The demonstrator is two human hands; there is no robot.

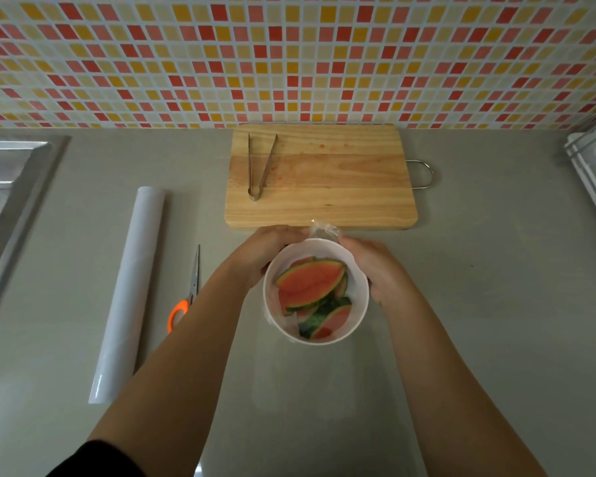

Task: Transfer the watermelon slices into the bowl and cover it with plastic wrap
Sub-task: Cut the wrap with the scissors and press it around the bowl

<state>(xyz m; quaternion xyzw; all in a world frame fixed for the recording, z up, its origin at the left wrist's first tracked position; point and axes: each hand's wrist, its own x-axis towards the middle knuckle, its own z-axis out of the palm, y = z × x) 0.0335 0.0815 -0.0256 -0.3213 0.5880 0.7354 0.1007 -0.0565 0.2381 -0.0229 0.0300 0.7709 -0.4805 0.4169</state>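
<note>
watermelon slices point(310, 282) in bowl point(358, 304) — left hand point(269, 251), right hand point(372, 266) pinching plastic wrap point(324, 231)

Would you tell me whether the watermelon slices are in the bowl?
In: watermelon slices lie inside the bowl; the cutting board holds only tongs.

Dim, even light, soft shadows; wide-angle bending at the edges.

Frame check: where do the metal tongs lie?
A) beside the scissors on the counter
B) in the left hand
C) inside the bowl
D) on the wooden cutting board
D: the tongs lie on the left part of the cutting board, while the left hand and right hand grip the bowl.
</note>
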